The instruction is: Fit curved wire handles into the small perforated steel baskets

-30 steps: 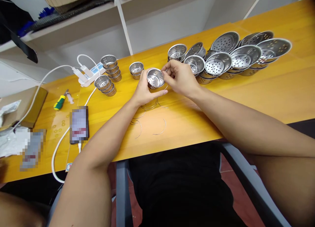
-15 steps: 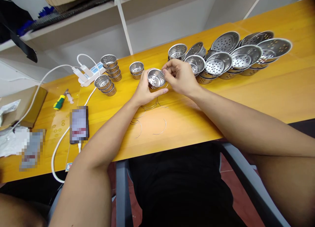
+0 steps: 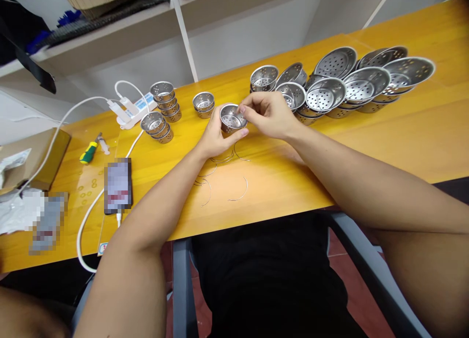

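Cup: the perforated metal cup (image 3: 231,117) is between the two hands, mouth up and tipped toward the wearer.
Left hand: fingers and thumb curl around the cup's side; the left hand (image 3: 215,137) hides part of its wall.
Right hand: thumb and forefinger of the right hand (image 3: 270,114) are pressed together at the cup's right rim; anything between them is too small to tell. The other fingers are bent.
Wires: thin curved wires (image 3: 246,187) lie on the table (image 3: 286,194) between the forearms, some partly hidden by the left one.
Small stack: the small stack (image 3: 203,102) is just behind the left hand.
Right-side cups: stacked and tilted cups (image 3: 325,95) crowd beyond the right hand, which partly overlaps the nearest in view.
Left-side stacks: two stacks (image 3: 157,125) stand near the power strip (image 3: 132,114).
Far left: a phone (image 3: 117,187) with a white cable (image 3: 79,240) attached, a screwdriver (image 3: 88,153) and a box (image 3: 51,147).
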The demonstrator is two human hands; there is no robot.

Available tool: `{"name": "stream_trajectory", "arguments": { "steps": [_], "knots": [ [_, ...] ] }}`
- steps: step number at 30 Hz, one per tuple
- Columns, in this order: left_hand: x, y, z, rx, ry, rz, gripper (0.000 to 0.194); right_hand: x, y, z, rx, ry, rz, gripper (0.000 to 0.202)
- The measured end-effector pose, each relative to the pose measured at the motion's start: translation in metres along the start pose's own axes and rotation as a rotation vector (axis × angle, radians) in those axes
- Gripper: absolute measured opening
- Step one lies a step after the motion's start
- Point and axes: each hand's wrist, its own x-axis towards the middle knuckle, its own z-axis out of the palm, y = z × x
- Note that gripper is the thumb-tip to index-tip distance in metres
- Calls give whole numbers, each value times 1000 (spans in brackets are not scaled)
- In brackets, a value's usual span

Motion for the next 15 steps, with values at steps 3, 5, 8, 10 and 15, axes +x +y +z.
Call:
{"name": "stream_trajectory", "arguments": {
  "steps": [3,5,8,10,15],
  "knots": [
    [0,-2,-4,-60,-38,13,86,2,-7,-12,113,-189,2,58],
    [0,-3,-7,-97,-64,6,83,4,-10,-18,172,-279,17,61],
    [0,-2,-7,-102,-82,-8,90,5,-13,-20,202,-295,47,62],
    [0,-2,-6,-83,-68,-6,95,5,-14,-18,208,-280,64,64],
    [1,-7,-3,-25,-33,4,84,4,-17,-10,209,-253,94,71]
  ]
}}
